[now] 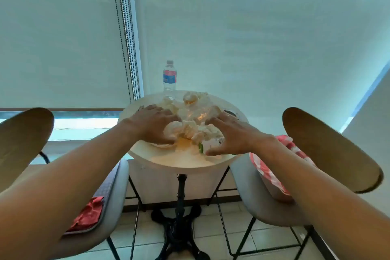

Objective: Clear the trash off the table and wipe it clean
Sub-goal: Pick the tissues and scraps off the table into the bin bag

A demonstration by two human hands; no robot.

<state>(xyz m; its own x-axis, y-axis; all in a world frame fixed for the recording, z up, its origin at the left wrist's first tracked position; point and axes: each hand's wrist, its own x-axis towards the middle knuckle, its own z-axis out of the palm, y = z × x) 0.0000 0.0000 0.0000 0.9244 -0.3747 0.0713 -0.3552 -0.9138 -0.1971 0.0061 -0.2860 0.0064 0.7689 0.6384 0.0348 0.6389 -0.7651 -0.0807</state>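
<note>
A small round white table [181, 159] carries a heap of crumpled white paper and clear plastic trash [193, 118]. My left hand [153, 123] lies on the heap's left side, fingers spread and curved around the paper. My right hand [229, 135] lies on the right side, fingers spread over the trash, thumb near a small white wrapper with a green end [207, 145]. An orange stain [183, 143] shows on the tabletop under the heap. A clear water bottle [169, 78] with a red and blue label stands upright at the table's far edge.
Two grey chairs with wooden backs flank the table, left [111, 196] and right [253, 192]. A red cloth [88, 213] lies on the left seat. A red-and-white checked bag [274, 167] sits on the right seat. A window blind hangs behind. The floor is tiled.
</note>
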